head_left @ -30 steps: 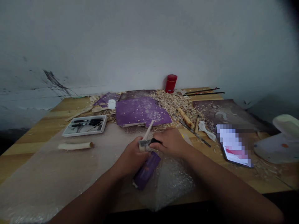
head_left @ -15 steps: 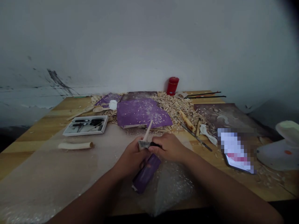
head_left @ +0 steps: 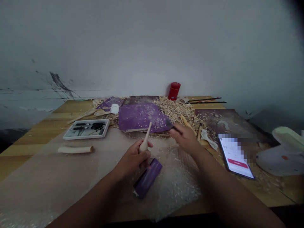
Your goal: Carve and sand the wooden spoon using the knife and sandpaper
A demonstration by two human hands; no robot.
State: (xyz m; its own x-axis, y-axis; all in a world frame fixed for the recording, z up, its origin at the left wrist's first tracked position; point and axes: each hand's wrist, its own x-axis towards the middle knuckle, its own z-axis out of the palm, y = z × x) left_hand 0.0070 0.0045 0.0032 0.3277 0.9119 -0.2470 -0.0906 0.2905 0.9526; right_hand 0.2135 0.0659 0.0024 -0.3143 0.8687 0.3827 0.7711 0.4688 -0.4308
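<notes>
Head view. Your left hand [head_left: 133,158] is closed around a pale wooden spoon blank [head_left: 145,139], gripping its thick end so the thin handle points toward 12 o'clock, just above a purple block [head_left: 147,177] lying on the bubble wrap [head_left: 178,186] that covers the near desk [head_left: 47,126]. Your right hand [head_left: 186,137] is pinched shut on a dark-handled tool [head_left: 174,128], lifted toward 1 o'clock and clear of the blank. At 12 o'clock lie a purple mat [head_left: 140,115] and a heap of wood shavings [head_left: 177,109]; a tool tray [head_left: 86,129] sits at 10 o'clock, a phone [head_left: 235,156] at 3 o'clock, near the desk edge.

Risk, as judged: the blank is held at one end only, so it could pivot or slip under pressure. The tool's working end points away, but a return stroke toward your left fingers could nick them.

Against the earlier frame: both hands were together over the blank, working it; now the right hand has drawn away, and the grey piece then between them is no longer seen.
</notes>
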